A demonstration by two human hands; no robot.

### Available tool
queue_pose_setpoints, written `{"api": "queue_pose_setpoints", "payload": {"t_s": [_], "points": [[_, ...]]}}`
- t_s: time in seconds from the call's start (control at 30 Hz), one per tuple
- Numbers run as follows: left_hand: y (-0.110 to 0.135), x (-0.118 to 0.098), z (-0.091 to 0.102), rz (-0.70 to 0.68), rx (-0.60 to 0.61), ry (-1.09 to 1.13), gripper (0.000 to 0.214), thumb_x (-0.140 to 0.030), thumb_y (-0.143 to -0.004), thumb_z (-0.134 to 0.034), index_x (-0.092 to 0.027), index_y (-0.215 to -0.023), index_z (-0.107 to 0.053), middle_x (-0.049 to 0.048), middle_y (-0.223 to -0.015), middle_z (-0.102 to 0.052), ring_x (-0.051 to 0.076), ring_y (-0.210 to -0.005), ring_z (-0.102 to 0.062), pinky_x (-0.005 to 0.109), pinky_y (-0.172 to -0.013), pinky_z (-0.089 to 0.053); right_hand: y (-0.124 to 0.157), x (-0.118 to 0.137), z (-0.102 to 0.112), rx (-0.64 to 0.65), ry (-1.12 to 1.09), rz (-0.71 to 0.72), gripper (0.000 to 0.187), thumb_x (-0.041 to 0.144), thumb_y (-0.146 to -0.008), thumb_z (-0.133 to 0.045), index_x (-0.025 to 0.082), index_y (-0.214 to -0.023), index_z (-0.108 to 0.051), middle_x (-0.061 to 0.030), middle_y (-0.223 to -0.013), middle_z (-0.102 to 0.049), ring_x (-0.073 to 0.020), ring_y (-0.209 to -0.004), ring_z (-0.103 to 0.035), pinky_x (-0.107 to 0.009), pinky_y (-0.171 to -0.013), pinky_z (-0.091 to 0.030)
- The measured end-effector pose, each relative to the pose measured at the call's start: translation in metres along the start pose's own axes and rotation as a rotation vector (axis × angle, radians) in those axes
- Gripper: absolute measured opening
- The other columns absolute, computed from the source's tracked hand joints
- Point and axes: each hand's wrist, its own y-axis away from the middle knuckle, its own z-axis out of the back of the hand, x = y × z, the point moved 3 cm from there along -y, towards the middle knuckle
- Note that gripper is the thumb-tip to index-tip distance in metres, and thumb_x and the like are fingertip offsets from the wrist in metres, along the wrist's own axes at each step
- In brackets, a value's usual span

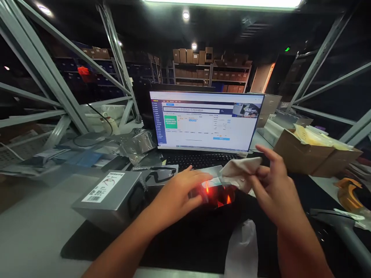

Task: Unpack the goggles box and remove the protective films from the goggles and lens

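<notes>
My left hand (187,187) reaches in over the black mat, its fingers closed around the near edge of a glossy piece (222,196) with bright red and orange reflections. The fingers hide part of that piece, and its exact kind cannot be made out. A crumpled white cloth (242,172) is pinched in my right hand (275,189), whose index finger sticks up. The cloth meets the top right of the glossy piece. On the mat below lies a whitish, thin pouch-like strip (242,247). To the left of my left hand stands a grey box (120,200) marked "Wakening".
Behind the hands are another Wakening box (162,173), a black keyboard (199,159) and a lit monitor (203,123). At right stand an open cardboard box (313,154), a tape roll (350,195) and a dark handheld scanner (333,218). Clear plastic wrap (139,144) lies at left.
</notes>
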Motion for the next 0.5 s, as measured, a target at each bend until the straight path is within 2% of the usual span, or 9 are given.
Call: {"api": "queue_pose_setpoints", "payload": {"t_s": [0.03, 0.07, 0.17, 0.23, 0.27, 0.3, 0.43, 0.5], "points": [[0.000, 0.000, 0.000, 0.007, 0.005, 0.006, 0.043, -0.019, -0.088, -0.062, -0.030, -0.130, -0.060, 0.0008, -0.125, -0.070, 0.019, -0.114, -0.067, 0.053, -0.121, -0.030, -0.002, -0.002, -0.005, 0.014, 0.054, -0.021, 0.069, 0.015, -0.082, -0.060, 0.025, -0.147, -0.039, -0.0029, -0.085, -0.076, -0.0205, -0.071, -0.073, -0.028, -0.063, -0.052], [0.000, 0.000, 0.001, 0.003, 0.010, 0.008, 0.043, -0.018, -0.088, -0.062, -0.030, -0.130, -0.060, 0.0006, -0.124, -0.071, 0.019, -0.112, -0.068, 0.053, -0.121, -0.029, -0.005, -0.005, -0.008, 0.011, 0.098, -0.036, 0.067, 0.013, -0.081, -0.059, 0.023, -0.145, -0.042, -0.0034, -0.086, -0.076, -0.0212, -0.074, -0.074, -0.028, -0.065, -0.052], [0.001, -0.001, 0.003, -0.040, 0.012, -0.009, 0.047, -0.014, -0.088, -0.060, -0.030, -0.132, -0.059, 0.0011, -0.126, -0.070, 0.019, -0.113, -0.067, 0.053, -0.120, -0.030, -0.009, -0.008, -0.013, -0.080, 0.102, -0.056, 0.033, 0.012, -0.082, -0.055, 0.021, -0.112, -0.066, -0.0059, -0.091, -0.076, -0.0223, -0.080, -0.073, -0.029, -0.069, -0.053], [0.001, 0.000, 0.003, -0.057, 0.005, -0.036, 0.049, -0.013, -0.087, -0.059, -0.031, -0.132, -0.059, 0.0017, -0.127, -0.069, 0.019, -0.115, -0.066, 0.054, -0.119, -0.033, -0.004, -0.002, -0.016, -0.098, 0.009, -0.038, 0.025, 0.011, -0.082, -0.053, 0.022, -0.100, -0.067, -0.0064, -0.098, -0.076, -0.0226, -0.086, -0.072, -0.030, -0.072, -0.054], [0.001, 0.000, 0.002, -0.064, -0.011, -0.054, 0.048, -0.013, -0.086, -0.060, -0.030, -0.131, -0.060, 0.0020, -0.125, -0.070, 0.019, -0.113, -0.067, 0.054, -0.117, -0.035, 0.000, 0.004, -0.018, -0.049, -0.039, -0.009, 0.027, 0.010, -0.081, -0.054, 0.023, -0.101, -0.067, -0.0062, -0.102, -0.076, -0.0230, -0.089, -0.072, -0.030, -0.074, -0.054], [0.001, 0.001, 0.002, -0.072, -0.048, -0.077, 0.047, -0.014, -0.084, -0.061, -0.029, -0.128, -0.062, 0.0022, -0.121, -0.072, 0.019, -0.110, -0.069, 0.054, -0.116, -0.037, 0.005, 0.012, -0.020, 0.050, -0.077, 0.030, 0.032, 0.009, -0.080, -0.055, 0.024, -0.105, -0.066, -0.0059, -0.106, -0.075, -0.0234, -0.093, -0.071, -0.030, -0.077, -0.054], [0.004, 0.001, 0.005, -0.102, -0.286, -0.171, 0.036, -0.015, -0.076, -0.066, -0.024, -0.111, -0.070, 0.0029, -0.105, -0.077, 0.020, -0.099, -0.072, 0.049, -0.109, -0.047, 0.019, 0.033, -0.023, 0.621, -0.136, 0.156, 0.040, 0.010, -0.079, -0.064, 0.029, -0.114, -0.065, -0.0043, -0.114, -0.072, -0.0236, -0.095, -0.069, -0.029, -0.079, -0.054], [0.005, -0.002, 0.005, -0.120, -0.316, -0.183, 0.034, -0.015, -0.074, -0.067, -0.023, -0.106, -0.071, 0.0024, -0.105, -0.077, 0.019, -0.097, -0.072, 0.046, -0.108, -0.048, 0.019, 0.033, -0.019, 0.763, -0.198, 0.177, 0.034, 0.019, -0.081, -0.071, 0.030, -0.113, -0.066, -0.0046, -0.112, -0.072, -0.0246, -0.095, -0.068, -0.029, -0.080, -0.054]]}}
